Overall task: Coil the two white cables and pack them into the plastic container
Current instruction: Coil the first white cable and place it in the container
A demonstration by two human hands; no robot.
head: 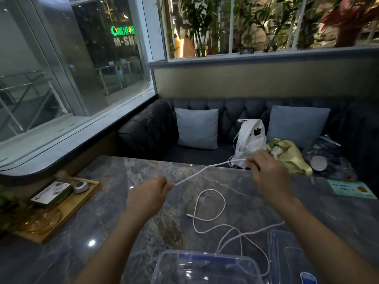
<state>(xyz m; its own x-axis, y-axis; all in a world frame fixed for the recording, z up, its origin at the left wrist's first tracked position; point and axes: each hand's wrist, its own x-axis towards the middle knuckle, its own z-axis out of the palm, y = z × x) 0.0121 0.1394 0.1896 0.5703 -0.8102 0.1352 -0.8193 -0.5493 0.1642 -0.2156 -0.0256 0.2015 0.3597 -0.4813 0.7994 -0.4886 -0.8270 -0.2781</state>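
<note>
A thick braided white cable (205, 169) is stretched taut above the marble table between my two hands. My left hand (148, 193) pinches its near end. My right hand (266, 173) grips it farther back, and the rest of it trails down to the table on the right. A thinner white cable (209, 208) lies loose on the table in an open loop, its plug end near the middle. The clear plastic container (205, 267) stands at the near edge, with cable running down beside its right rim. Its clear lid (287, 249) lies to the right.
A wooden tray (67, 210) with a small box, a timer and an amber glass dish sits at the table's left. A green card (350, 189) lies at the far right. Behind the table a dark sofa holds cushions, a white backpack (250, 140) and bags.
</note>
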